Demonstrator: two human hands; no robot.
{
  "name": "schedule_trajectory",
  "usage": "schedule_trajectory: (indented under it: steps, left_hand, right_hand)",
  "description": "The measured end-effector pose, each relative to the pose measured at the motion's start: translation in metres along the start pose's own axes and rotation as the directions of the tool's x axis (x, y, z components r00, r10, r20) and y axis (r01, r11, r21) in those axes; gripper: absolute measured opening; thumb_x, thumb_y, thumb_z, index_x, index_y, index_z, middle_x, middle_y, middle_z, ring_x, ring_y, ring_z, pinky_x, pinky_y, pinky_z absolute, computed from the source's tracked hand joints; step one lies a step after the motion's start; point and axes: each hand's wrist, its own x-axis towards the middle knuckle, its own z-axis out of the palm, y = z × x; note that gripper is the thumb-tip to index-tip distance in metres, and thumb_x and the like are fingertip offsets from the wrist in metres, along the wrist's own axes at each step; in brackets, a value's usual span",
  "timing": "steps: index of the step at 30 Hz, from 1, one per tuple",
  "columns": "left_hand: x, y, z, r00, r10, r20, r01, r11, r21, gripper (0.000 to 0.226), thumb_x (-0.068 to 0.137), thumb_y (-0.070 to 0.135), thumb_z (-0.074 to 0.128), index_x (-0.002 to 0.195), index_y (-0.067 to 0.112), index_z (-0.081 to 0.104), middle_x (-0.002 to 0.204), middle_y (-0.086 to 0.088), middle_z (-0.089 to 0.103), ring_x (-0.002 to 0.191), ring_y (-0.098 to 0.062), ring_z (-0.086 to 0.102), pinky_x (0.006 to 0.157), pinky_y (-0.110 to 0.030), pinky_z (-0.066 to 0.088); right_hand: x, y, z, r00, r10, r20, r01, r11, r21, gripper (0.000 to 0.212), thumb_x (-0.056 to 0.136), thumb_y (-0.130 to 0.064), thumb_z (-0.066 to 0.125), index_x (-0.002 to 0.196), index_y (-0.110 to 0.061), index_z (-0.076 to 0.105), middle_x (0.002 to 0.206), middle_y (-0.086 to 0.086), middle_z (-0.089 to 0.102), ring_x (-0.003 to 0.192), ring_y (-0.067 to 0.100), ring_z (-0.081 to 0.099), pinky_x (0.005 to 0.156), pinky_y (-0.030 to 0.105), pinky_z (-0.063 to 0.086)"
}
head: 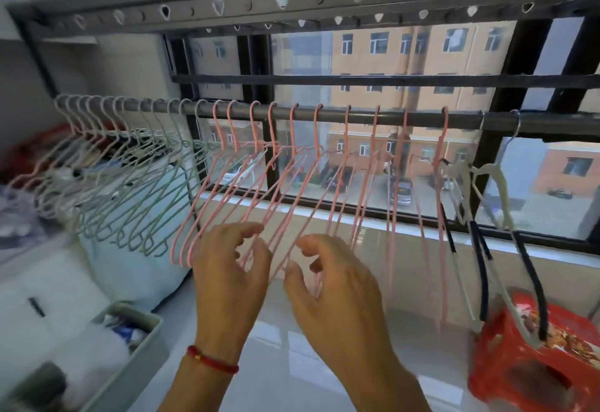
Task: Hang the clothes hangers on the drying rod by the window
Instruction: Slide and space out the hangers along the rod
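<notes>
Both hands at the pink hangers [259, 191].
Left hand [227, 275] and right hand [334, 285] loosely curled, gripping nothing; hangers fill the rod [389, 118].

Rod crowding: access limited.
Hangers [259, 184] are filling the drying rod [324, 115] left to right; a red stool [532, 356] is blocking near right.
</notes>
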Motion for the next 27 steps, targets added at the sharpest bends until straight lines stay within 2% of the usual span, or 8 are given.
schedule_trajectory:
  steps: [3, 5, 7, 11, 16, 19, 22, 27]
  left_hand:
    - [0.002, -0.009, -0.009, 0.999, 0.026, -0.024, -0.024, 0.998, 0.051, 0.021, 0.085, 0.007, 0.073, 0.103, 0.016, 0.075, 0.097, 0.006, 0.067, 0.088, -0.012, 0.057, 0.080, -0.019, 0.044]
    - [0.005, -0.018, -0.011, 0.999, 0.035, -0.008, -0.034, 0.997, 0.069, 0.022, 0.085, 0.009, 0.074, 0.105, 0.017, 0.075, 0.099, 0.005, 0.067, 0.092, -0.012, 0.055, 0.083, -0.030, 0.050]
    - [0.007, -0.030, -0.010, 0.998, 0.047, 0.032, -0.050, 0.995, 0.084, 0.025, 0.085, 0.013, 0.075, 0.110, 0.016, 0.074, 0.102, 0.003, 0.065, 0.098, -0.014, 0.055, 0.087, -0.040, 0.053]
    - [0.012, -0.053, -0.007, 0.981, 0.152, 0.124, -0.174, 0.965, 0.197, 0.031, 0.083, 0.027, 0.076, 0.111, 0.015, 0.074, 0.100, -0.003, 0.056, 0.097, -0.023, 0.049, 0.082, -0.046, 0.051]
    - [0.022, -0.075, -0.008, 0.930, 0.291, 0.223, -0.341, 0.910, 0.235, 0.034, 0.073, 0.034, 0.083, 0.099, 0.014, 0.074, 0.098, -0.009, 0.058, 0.093, -0.026, 0.050, 0.074, -0.036, 0.044]
    - [0.025, -0.083, -0.008, 0.903, 0.300, 0.309, -0.373, 0.904, 0.211, 0.032, 0.066, 0.037, 0.089, 0.086, 0.015, 0.074, 0.093, -0.008, 0.061, 0.089, -0.024, 0.051, 0.072, -0.036, 0.048]
    - [0.027, -0.090, -0.009, 0.894, 0.304, 0.329, -0.370, 0.916, 0.158, 0.029, 0.063, 0.036, 0.091, 0.073, 0.016, 0.073, 0.085, -0.006, 0.059, 0.085, -0.022, 0.047, 0.069, -0.034, 0.047]
    - [0.023, -0.092, -0.009, 0.882, 0.323, 0.343, -0.380, 0.918, 0.111, 0.026, 0.067, 0.037, 0.089, 0.071, 0.017, 0.073, 0.089, -0.005, 0.061, 0.088, -0.021, 0.052, 0.072, -0.031, 0.046]
  right_hand:
    - [0.005, -0.003, 0.011, 0.999, -0.033, 0.017, 0.034, 0.996, -0.077, 0.035, 0.097, -0.042, 0.061, 0.129, -0.029, 0.060, 0.119, -0.009, 0.067, 0.089, 0.008, 0.065, 0.080, 0.023, 0.057]
    - [0.008, -0.008, 0.020, 0.999, -0.034, 0.006, 0.034, 0.993, -0.110, 0.030, 0.094, -0.038, 0.066, 0.121, -0.024, 0.065, 0.107, -0.004, 0.071, 0.075, 0.010, 0.065, 0.068, 0.022, 0.055]
    - [0.011, -0.016, 0.027, 0.999, -0.018, -0.031, 0.013, 0.988, -0.156, 0.029, 0.092, -0.037, 0.070, 0.116, -0.022, 0.066, 0.102, -0.003, 0.072, 0.071, 0.011, 0.066, 0.064, 0.018, 0.049]
    - [0.017, -0.029, 0.047, 0.993, 0.117, 0.011, -0.110, 0.959, -0.261, 0.043, 0.102, -0.048, 0.048, 0.139, -0.028, 0.044, 0.130, -0.006, 0.057, 0.106, 0.011, 0.064, 0.086, 0.019, 0.050]
    - [0.016, -0.049, 0.073, 0.949, 0.303, -0.081, -0.312, 0.887, -0.340, 0.050, 0.103, -0.051, 0.043, 0.146, -0.030, 0.031, 0.142, -0.010, 0.047, 0.120, 0.008, 0.058, 0.098, 0.021, 0.047]
    - [0.012, -0.053, 0.085, 0.908, 0.393, -0.143, -0.418, 0.844, -0.337, 0.044, 0.103, -0.051, 0.043, 0.142, -0.033, 0.035, 0.133, -0.014, 0.052, 0.115, 0.005, 0.057, 0.094, 0.018, 0.042]
    - [0.010, -0.051, 0.098, 0.883, 0.435, -0.178, -0.470, 0.815, -0.339, 0.032, 0.102, -0.052, 0.045, 0.129, -0.035, 0.050, 0.117, -0.016, 0.061, 0.100, 0.004, 0.059, 0.088, 0.017, 0.045]
    - [0.002, -0.044, 0.106, 0.856, 0.453, -0.251, -0.516, 0.781, -0.351, 0.020, 0.101, -0.047, 0.050, 0.107, -0.032, 0.062, 0.097, -0.014, 0.064, 0.084, 0.003, 0.059, 0.073, 0.016, 0.043]
